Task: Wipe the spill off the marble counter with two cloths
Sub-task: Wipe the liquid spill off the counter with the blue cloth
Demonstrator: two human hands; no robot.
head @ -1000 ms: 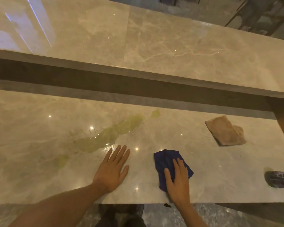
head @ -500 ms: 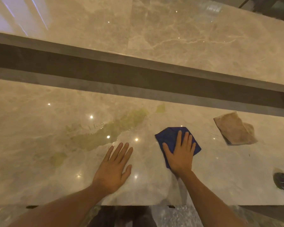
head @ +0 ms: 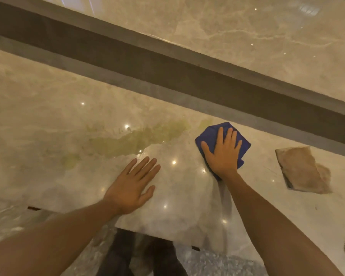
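Marble desk (head: 48, 108) carries a greenish spill (head: 135, 140). Right hand (head: 222, 154) presses flat on blue cloth (head: 209, 135) just right of it; left hand (head: 130, 188) lies open, empty. Tan cloth (head: 301, 170) sits right.

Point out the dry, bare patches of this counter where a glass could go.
Bare marble lies between the left hand and the right hand on the blue cloth, and near the front edge below the tan cloth. The yellow-green spill takes up the stretch left of the blue cloth.
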